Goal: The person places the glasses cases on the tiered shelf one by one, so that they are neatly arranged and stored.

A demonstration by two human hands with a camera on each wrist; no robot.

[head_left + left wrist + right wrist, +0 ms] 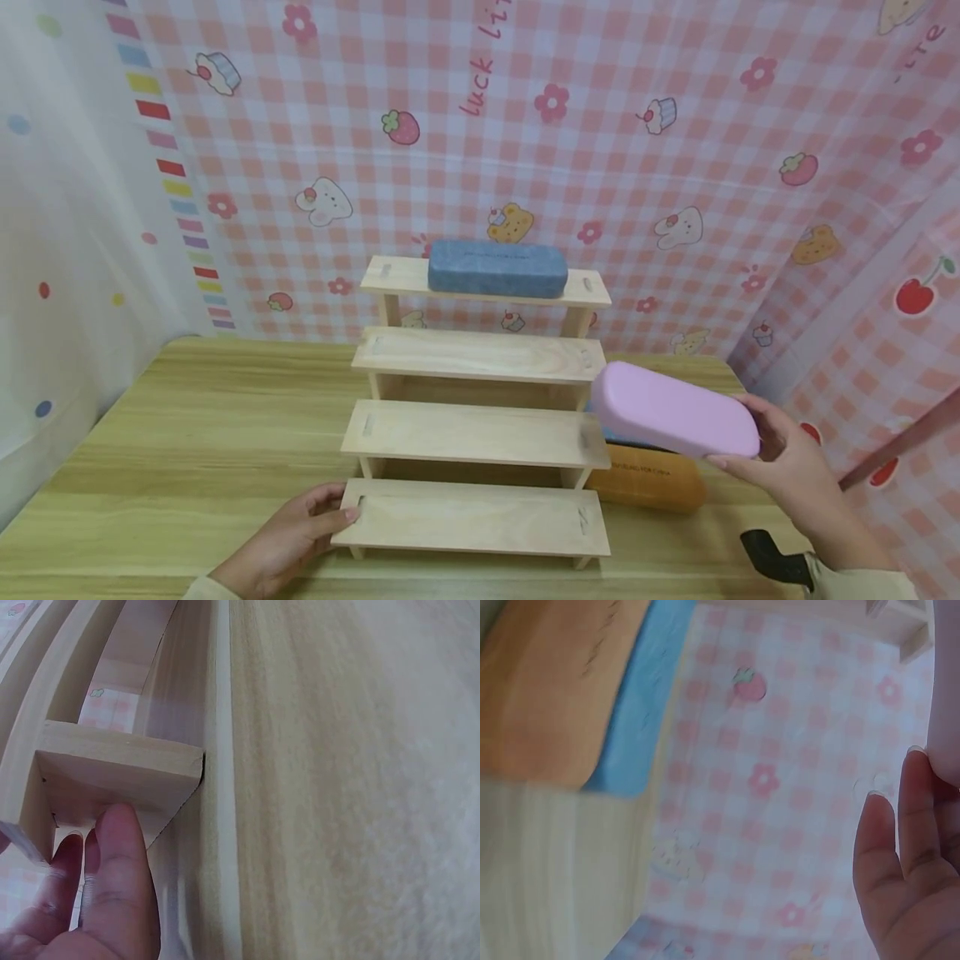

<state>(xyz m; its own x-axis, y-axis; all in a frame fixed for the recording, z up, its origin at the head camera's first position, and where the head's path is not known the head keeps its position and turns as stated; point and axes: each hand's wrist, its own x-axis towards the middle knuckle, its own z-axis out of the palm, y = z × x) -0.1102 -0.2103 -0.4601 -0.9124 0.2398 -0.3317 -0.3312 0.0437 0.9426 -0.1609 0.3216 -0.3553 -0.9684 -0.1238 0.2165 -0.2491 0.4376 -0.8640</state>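
Note:
A four-step wooden display rack (480, 433) stands on the table. My left hand (288, 529) grips the left end of its lowest step, thumb on top; in the left wrist view its fingers (120, 862) reach beneath the board. My right hand (787, 475) holds a pink glasses case (675, 412) by its right end, in the air beside the rack's right side. A grey-blue glasses case (498, 269) lies lengthwise on the top step. In the right wrist view only an edge of the pink case (946, 697) shows.
On the table right of the rack lies an orange-brown glasses case (648, 479), with a blue case (641, 712) against it, mostly hidden in the head view. A pink checked cloth (465, 167) hangs behind the table (187, 433). A black bent piece (776, 560) sits at my right wrist.

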